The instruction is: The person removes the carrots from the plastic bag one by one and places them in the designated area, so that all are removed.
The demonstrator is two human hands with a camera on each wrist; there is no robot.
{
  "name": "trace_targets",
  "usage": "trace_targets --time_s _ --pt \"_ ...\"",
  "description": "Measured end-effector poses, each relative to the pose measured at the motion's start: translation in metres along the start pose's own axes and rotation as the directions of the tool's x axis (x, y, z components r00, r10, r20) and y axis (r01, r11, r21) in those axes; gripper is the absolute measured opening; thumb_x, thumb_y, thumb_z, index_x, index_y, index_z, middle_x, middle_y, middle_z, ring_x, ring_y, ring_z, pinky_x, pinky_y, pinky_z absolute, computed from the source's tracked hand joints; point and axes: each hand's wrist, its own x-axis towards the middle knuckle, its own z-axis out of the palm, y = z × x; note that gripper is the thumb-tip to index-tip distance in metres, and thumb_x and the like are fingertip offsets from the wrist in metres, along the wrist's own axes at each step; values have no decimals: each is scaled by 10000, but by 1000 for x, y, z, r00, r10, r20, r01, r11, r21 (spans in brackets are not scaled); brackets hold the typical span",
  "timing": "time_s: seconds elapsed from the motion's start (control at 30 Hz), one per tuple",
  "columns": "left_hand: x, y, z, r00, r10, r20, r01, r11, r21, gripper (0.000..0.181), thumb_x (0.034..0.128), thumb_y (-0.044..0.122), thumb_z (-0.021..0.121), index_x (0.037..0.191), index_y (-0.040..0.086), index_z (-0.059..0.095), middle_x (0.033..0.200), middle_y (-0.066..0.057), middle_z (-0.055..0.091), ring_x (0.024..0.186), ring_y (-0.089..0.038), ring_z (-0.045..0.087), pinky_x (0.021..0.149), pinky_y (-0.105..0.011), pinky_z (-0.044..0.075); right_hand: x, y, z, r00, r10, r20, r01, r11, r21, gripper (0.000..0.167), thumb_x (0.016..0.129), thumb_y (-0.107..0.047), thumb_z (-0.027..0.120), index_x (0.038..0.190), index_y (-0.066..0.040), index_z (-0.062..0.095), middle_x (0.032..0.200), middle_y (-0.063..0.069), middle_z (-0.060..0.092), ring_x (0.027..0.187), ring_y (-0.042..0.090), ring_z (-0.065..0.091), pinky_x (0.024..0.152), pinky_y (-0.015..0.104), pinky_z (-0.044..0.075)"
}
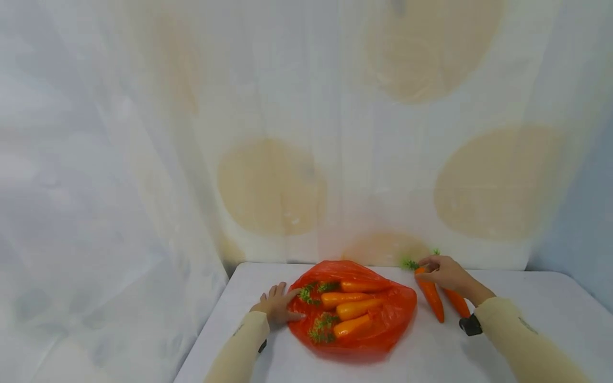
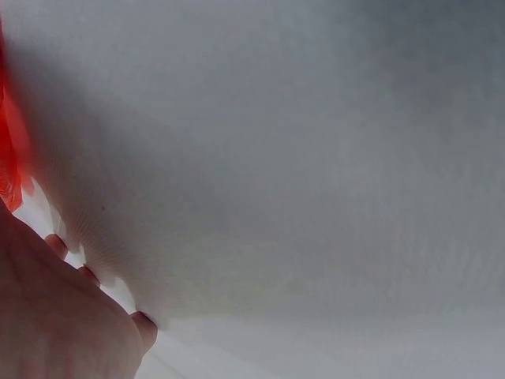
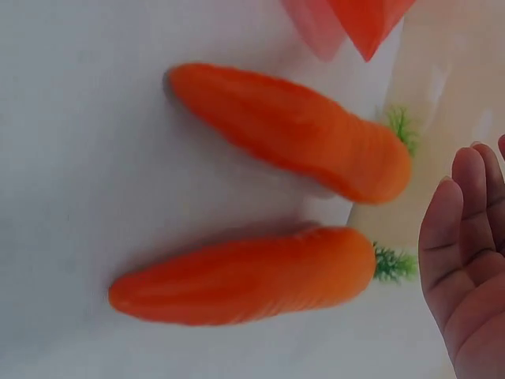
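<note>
A red plastic bag (image 1: 354,348) lies spread on the table, with several orange carrots (image 1: 358,308) with green tops on it or inside; which, I cannot tell. My left hand (image 1: 278,306) rests at the bag's left edge, fingers spread. In the left wrist view the hand (image 2: 63,316) is beside a strip of red plastic (image 2: 9,150). Two more carrots (image 1: 430,297) lie right of the bag, under my right hand (image 1: 445,274). In the right wrist view both carrots (image 3: 292,130) lie apart, and my hand (image 3: 473,268) is beside their tops, fingers relaxed, holding nothing.
The white table (image 1: 536,319) extends to the right of the carrots and toward the front. Behind it hangs a pale curtain (image 1: 335,133) with large tan circles, which continues down the left side. A bluish-grey surface (image 1: 574,239) stands at the right.
</note>
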Motion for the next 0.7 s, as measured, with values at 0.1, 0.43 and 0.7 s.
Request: trace_targets --time_s 0.1,0.43,0.7 --pt "-1 0 -1 1000 11 -15 -11 1000 6 815 786 648 697 1478 306 437 1585 -150 277 1446 -409 244 1139 -681 226 3 -7 6 1000 -16 -1 16 1000 -15 589 845 -366 775 1255 21 606 1096 155 651 977 257 588 811 403 541" --pt "8 1 -7 1000 -14 -5 14 1000 18 801 795 656 682 1487 362 407 1610 -111 244 1465 -394 225 1142 -678 229 14 -27 14 1000 -25 -3 25 999 -35 599 832 -364 790 1261 11 607 1142 186 637 984 259 584 809 389 562" --pt "16 -1 -7 1000 -1 -19 1 1000 15 811 776 677 685 1476 359 423 1591 -115 266 1444 -395 248 1114 -695 259 19 -41 21 994 -106 26 106 994 -32 500 827 -304 799 1208 -22 640 1041 135 652 926 250 603 767 370 567"
